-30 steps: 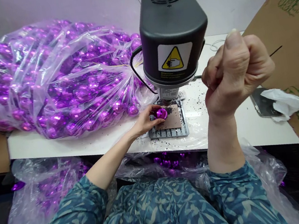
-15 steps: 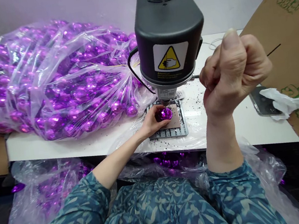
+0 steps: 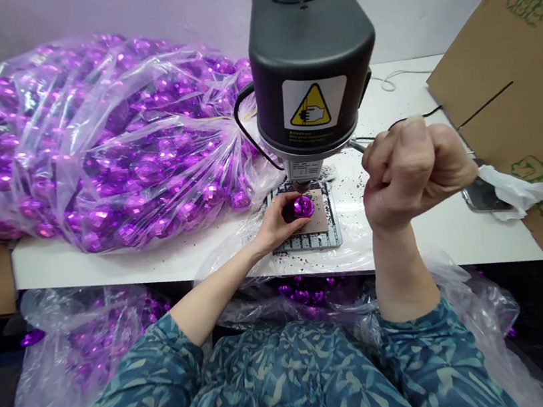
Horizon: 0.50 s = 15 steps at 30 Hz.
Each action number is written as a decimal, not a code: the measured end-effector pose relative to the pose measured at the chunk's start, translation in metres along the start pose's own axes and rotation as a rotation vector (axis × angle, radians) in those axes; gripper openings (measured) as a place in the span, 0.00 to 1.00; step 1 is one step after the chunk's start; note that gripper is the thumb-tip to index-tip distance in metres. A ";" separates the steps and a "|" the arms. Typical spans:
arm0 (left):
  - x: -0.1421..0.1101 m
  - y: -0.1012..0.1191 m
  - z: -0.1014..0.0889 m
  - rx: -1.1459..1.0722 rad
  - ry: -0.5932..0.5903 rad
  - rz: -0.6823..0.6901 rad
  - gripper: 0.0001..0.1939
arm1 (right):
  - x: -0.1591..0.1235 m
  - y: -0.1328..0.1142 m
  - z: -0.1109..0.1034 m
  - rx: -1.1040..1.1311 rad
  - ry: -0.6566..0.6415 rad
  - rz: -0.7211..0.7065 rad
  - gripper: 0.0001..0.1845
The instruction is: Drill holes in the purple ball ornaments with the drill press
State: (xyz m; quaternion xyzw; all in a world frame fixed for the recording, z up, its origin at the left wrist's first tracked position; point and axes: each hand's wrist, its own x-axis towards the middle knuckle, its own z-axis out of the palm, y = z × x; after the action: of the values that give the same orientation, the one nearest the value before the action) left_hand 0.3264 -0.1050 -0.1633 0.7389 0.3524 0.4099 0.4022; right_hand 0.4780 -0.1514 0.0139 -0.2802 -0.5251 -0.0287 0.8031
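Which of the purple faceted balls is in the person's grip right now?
The ball over the brown board, below the black machine, gripped by the left hand. It alone is visibly held; many others lie inside the large clear bag.

Single head-worn view, facing forward and steeply down, above the wearer's patterned torso (image 3: 296, 382), near the black motor housing (image 3: 309, 36), counter (image 3: 108, 265) crossing mid-frame, wall (image 3: 204, 11) behind.

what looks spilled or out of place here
Dark flecks are scattered across the gray base plate around the purple ball and spill onto the white table, looking like loose debris. Farther right, a crumpled white tissue lies partly over a dark phone-like object, which looks untidy.
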 end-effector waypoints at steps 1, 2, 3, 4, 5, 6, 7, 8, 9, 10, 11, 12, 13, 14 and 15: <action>0.000 0.000 0.000 -0.004 -0.003 0.001 0.27 | -0.002 0.002 -0.001 0.002 0.003 -0.015 0.29; -0.001 0.000 0.000 -0.007 -0.006 0.002 0.27 | -0.003 0.003 -0.002 0.008 0.010 -0.030 0.29; -0.001 0.000 0.000 -0.009 -0.007 0.002 0.27 | -0.004 0.005 -0.002 0.021 0.014 -0.048 0.29; -0.001 0.000 0.000 -0.010 -0.005 0.003 0.28 | -0.005 0.007 -0.002 0.037 0.021 -0.067 0.29; -0.001 -0.001 0.000 -0.010 -0.003 0.002 0.28 | -0.006 0.009 -0.003 0.053 0.028 -0.087 0.29; -0.001 -0.001 0.000 -0.009 -0.004 -0.001 0.28 | -0.007 0.011 -0.003 0.065 0.036 -0.103 0.29; -0.001 -0.001 0.000 -0.006 -0.004 -0.005 0.28 | -0.008 0.013 -0.003 0.071 0.044 -0.115 0.29; -0.001 -0.002 0.000 -0.004 -0.005 -0.010 0.28 | -0.009 0.014 -0.003 0.074 0.052 -0.126 0.29; -0.001 -0.002 0.000 -0.003 -0.005 -0.012 0.28 | -0.009 0.016 -0.003 0.076 0.058 -0.138 0.28; -0.001 -0.003 0.001 -0.003 -0.004 -0.013 0.28 | -0.010 0.017 -0.004 0.080 0.063 -0.155 0.28; -0.001 -0.003 0.001 -0.006 -0.003 -0.014 0.28 | -0.011 0.019 -0.004 0.085 0.068 -0.176 0.27; -0.001 -0.004 0.001 -0.009 -0.002 -0.014 0.28 | -0.012 0.020 -0.004 0.090 0.070 -0.202 0.27; -0.001 -0.004 0.001 -0.011 -0.001 -0.014 0.28 | -0.013 0.021 -0.005 0.095 0.067 -0.229 0.26; -0.001 -0.004 0.001 -0.013 -0.001 -0.013 0.29 | -0.014 0.023 -0.006 0.098 0.065 -0.253 0.26; -0.001 -0.005 0.001 -0.013 0.000 -0.013 0.29 | -0.015 0.024 -0.007 0.095 0.062 -0.267 0.26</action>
State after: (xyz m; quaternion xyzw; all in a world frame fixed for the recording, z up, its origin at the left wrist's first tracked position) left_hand 0.3263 -0.1040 -0.1679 0.7339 0.3547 0.4097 0.4096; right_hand 0.4848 -0.1386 -0.0110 -0.1685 -0.5336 -0.1192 0.8202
